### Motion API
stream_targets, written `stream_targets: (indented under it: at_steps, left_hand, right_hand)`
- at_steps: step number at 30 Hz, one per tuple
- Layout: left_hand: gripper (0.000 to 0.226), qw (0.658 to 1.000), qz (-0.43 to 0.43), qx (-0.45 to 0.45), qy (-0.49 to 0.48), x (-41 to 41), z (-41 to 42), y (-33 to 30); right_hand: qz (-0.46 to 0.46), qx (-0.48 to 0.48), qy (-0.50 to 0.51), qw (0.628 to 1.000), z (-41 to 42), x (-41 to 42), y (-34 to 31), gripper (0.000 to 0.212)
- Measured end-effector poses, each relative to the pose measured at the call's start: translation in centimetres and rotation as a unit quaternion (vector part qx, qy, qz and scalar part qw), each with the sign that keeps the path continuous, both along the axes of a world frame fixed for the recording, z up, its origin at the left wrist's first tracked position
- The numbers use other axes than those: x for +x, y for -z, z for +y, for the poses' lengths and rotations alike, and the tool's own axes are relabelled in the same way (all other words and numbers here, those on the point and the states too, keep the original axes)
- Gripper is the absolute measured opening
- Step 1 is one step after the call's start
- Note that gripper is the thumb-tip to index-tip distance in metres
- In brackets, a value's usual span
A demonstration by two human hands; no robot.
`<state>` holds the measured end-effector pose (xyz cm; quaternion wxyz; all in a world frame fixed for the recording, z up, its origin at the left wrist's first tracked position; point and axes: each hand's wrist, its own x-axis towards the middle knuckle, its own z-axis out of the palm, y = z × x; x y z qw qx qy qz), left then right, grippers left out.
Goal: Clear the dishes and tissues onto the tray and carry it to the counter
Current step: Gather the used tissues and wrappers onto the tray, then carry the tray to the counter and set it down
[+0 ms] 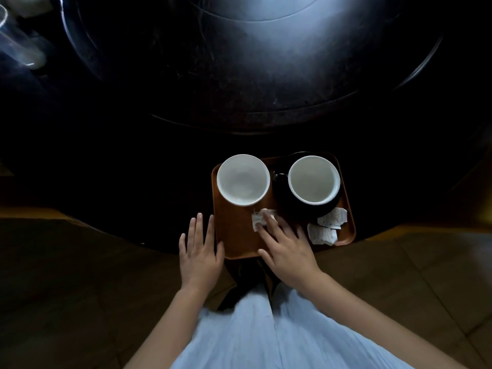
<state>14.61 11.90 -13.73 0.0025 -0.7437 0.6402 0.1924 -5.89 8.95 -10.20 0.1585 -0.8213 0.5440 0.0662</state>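
A brown rectangular tray [234, 235] with rounded corners and a low raised rim sits at the near edge of a dark round desk [159, 161], whose glossy top carries a large raised circular disc [253, 62] that reflects pale light.

On the far left of the tray stands a white bowl [242, 179], round, smooth and glazed, its inside bare. On the far right a second white bowl [314, 179] of the same shape rests inside a black dish [282, 198], a shiny, rounded piece that spreads wider than the bowl.

Crumpled white tissues lie along the near side of the tray: one tissue [259, 219] near the middle, just in front of the black dish, and a small heap of tissues [328, 226] at the near right corner, creased and faintly printed.

The right hand [287, 249] lies palm down over the tray, fingers spread, its fingertips pressing on the middle tissue; the grip is apart, clamped on nothing. The left hand [199, 251] is flat and spread too, its grip apart, beside the tray's left rim, with the thumb touching or very nearly touching the rim.

Below the hands hangs pale blue, finely pleated fabric [266, 334], above a dim tiled floor [66, 288]. At far left a clear glass [16, 43] appears, blurred.
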Motion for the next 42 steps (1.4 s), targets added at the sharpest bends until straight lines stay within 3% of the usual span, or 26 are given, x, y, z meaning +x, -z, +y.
stream_targets:
  at_steps: [4,8,12,18,23,28,34,38,42]
  left_hand:
    - [0.065,1.000,-0.002,0.002,-0.002,-0.1,-0.1,0.0]
    - [0.064,1.000,-0.005,0.004,-0.003,0.0,-0.1,0.0]
    - [0.063,1.000,0.008,0.004,-0.007,-0.2,-0.3,-0.3]
    - [0.062,0.998,0.048,-0.002,-0.032,-0.3,-0.9,-1.4]
    - [0.062,0.995,0.073,-0.030,-0.067,-0.4,-1.8,-2.5]
    - [0.059,0.981,0.129,-0.084,-0.120,0.0,-3.9,-2.9]
    - [0.038,0.968,0.170,-0.007,-0.186,-0.3,-6.7,-2.8]
    - [0.026,0.964,0.188,0.016,-0.190,0.0,-7.7,-3.0]
    - [0.027,0.966,0.179,0.058,-0.179,0.1,-8.5,-3.2]
  right_hand:
    - [-0.001,0.070,0.013,0.997,0.0,0.2,0.5,0.060]
    - [0.016,0.071,0.004,0.997,0.1,0.1,0.9,0.061]
    - [0.015,0.003,0.013,1.000,0.3,-0.3,-0.9,0.056]
    - [-0.196,-0.137,0.035,0.970,1.8,-5.5,-2.7,0.026]
    - [-0.181,-0.161,0.189,0.952,-0.5,-11.7,-3.7,0.032]
    - [-0.154,-0.078,0.272,0.947,-5.3,-14.5,-3.2,0.036]
    - [-0.122,0.046,0.328,0.936,-8.8,-13.6,-2.2,0.040]
    - [-0.109,0.063,0.343,0.931,-9.4,-12.9,-2.0,0.034]
    - [-0.084,0.091,0.332,0.935,-10.2,-13.1,-2.0,0.032]
